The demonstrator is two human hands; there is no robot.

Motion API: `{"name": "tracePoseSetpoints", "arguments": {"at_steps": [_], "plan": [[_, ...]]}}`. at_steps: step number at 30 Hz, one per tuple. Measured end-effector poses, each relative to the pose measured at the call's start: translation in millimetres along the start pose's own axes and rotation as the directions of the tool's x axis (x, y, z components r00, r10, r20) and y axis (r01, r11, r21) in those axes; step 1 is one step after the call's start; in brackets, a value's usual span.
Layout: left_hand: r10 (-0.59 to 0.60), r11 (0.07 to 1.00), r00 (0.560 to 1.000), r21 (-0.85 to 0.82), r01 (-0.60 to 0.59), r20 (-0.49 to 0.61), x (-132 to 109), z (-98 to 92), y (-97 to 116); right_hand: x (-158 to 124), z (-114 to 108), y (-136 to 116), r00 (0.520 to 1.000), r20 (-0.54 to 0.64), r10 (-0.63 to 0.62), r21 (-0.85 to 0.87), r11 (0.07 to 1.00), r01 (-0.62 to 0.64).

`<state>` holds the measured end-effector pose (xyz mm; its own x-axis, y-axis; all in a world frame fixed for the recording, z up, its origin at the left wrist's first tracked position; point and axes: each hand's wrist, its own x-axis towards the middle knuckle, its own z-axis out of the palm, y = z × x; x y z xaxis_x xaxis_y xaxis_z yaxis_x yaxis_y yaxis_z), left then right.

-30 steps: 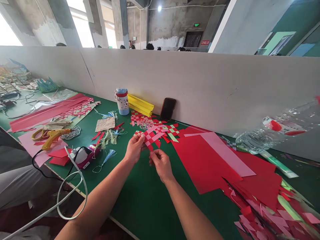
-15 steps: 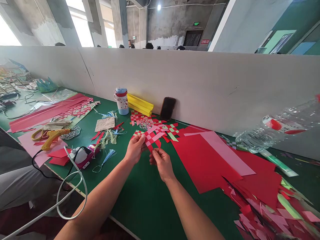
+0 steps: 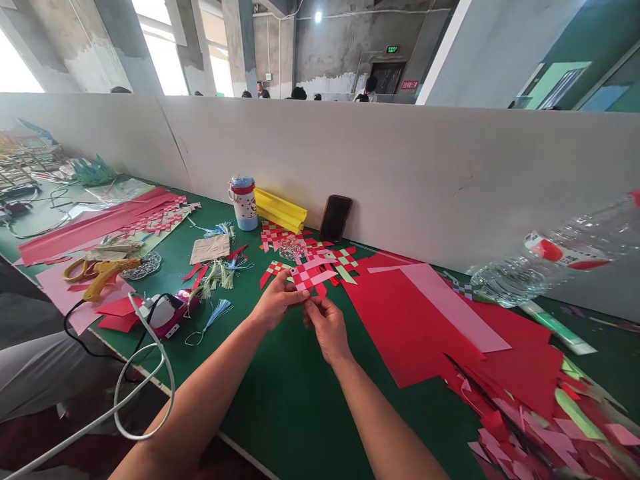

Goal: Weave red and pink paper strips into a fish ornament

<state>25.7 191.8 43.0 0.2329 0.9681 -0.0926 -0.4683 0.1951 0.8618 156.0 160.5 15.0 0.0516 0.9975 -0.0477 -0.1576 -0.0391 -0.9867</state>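
Observation:
A small woven piece of red and pink paper strips [image 3: 309,275] is held over the green table [image 3: 295,400]. My left hand [image 3: 277,300] pinches its left lower edge, thumb on top. My right hand [image 3: 326,325] is closed at its lower edge, thumb and forefinger together near a red strip end. Just behind the piece lie other woven bits in red and light green [image 3: 345,257] and a clear bag of small beads [image 3: 293,249].
Red paper sheets [image 3: 400,327] and a pink strip lie right, with scraps [image 3: 530,427] nearer. A phone [image 3: 336,217], yellow holder [image 3: 280,209] and cup [image 3: 243,203] stand behind. Left are tassels [image 3: 218,312], a glue gun [image 3: 107,277] and a power strip [image 3: 175,317]. A bottle [image 3: 565,253] leans right.
The woven piece has turned and its strips point more to the right. My left thumb has moved right, across its lower edge. A person has appeared behind the partition.

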Motion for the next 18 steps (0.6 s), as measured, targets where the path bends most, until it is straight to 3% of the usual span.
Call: {"name": "tracePoseSetpoints", "arguments": {"at_steps": [18], "plan": [[0.082, 0.997, 0.995, 0.007, -0.081, -0.055, 4.5, -3.5, -2.9, 0.8, -1.0, 4.4, 0.999, 0.051, -0.013, -0.027, 1.0, 0.014]]}}
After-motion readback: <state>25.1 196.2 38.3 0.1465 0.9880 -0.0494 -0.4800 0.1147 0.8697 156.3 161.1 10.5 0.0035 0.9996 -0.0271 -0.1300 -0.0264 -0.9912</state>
